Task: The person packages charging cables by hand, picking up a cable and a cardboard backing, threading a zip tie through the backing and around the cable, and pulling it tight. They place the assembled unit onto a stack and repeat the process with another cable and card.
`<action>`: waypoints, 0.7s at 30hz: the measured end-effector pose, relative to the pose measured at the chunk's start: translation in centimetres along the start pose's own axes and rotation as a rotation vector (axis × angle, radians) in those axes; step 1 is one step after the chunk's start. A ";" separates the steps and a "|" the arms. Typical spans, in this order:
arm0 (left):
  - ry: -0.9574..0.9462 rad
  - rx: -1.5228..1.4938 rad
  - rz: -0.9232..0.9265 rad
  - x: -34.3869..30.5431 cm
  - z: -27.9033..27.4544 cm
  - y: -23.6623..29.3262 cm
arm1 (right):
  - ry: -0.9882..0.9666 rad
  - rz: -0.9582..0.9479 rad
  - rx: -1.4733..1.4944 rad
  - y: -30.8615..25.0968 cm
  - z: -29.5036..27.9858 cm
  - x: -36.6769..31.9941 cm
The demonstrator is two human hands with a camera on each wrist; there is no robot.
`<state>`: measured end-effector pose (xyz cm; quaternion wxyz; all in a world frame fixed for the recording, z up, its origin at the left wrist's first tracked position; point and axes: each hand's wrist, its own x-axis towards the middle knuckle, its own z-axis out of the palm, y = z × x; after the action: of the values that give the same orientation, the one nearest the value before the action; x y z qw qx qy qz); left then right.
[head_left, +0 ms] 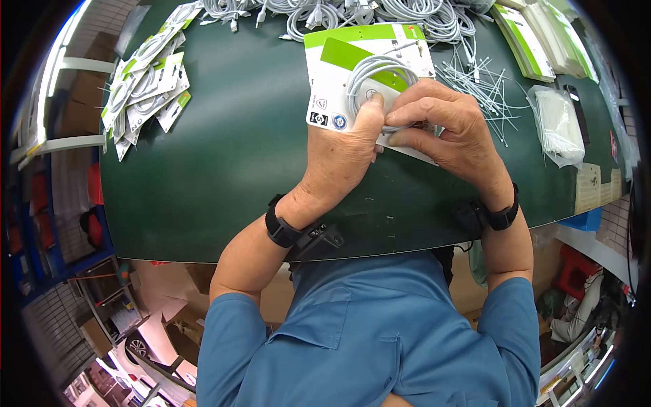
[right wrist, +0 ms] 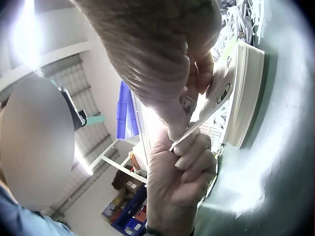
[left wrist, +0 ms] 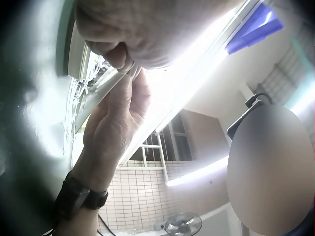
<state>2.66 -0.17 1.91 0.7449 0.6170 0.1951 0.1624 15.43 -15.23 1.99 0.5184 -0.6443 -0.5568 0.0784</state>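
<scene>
Both hands meet over a white and green backing card (head_left: 330,91) tilted up off the dark green table (head_left: 230,169). A coil of white cable (head_left: 380,71) lies on the card. My left hand (head_left: 369,112) grips the card's near edge, thumb pressed on the coil. My right hand (head_left: 413,119) has its fingers curled and pinches the coil's lower part against the card. The right wrist view shows the card (right wrist: 221,93) edge-on with the left hand's fingers (right wrist: 189,162) curled under it. In the left wrist view the card edge (left wrist: 98,93) runs between both hands.
A stack of blank cards (head_left: 352,34) lies under the held one. Loose white cables (head_left: 352,10) are heaped along the far edge. Packed cards (head_left: 146,81) pile at the left. Thin wire ties (head_left: 481,81), a plastic bag (head_left: 559,122) and more card stacks (head_left: 536,34) sit at the right.
</scene>
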 end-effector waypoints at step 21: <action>-0.069 -0.030 -0.030 -0.1 -0.3 -0.6 | -0.124 0.061 -0.030 -0.8 -1.0 -0.3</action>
<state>2.40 -0.05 1.31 0.7627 0.6080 0.1761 0.1328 15.53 -16.17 2.95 0.4707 -0.6627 -0.5688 0.1255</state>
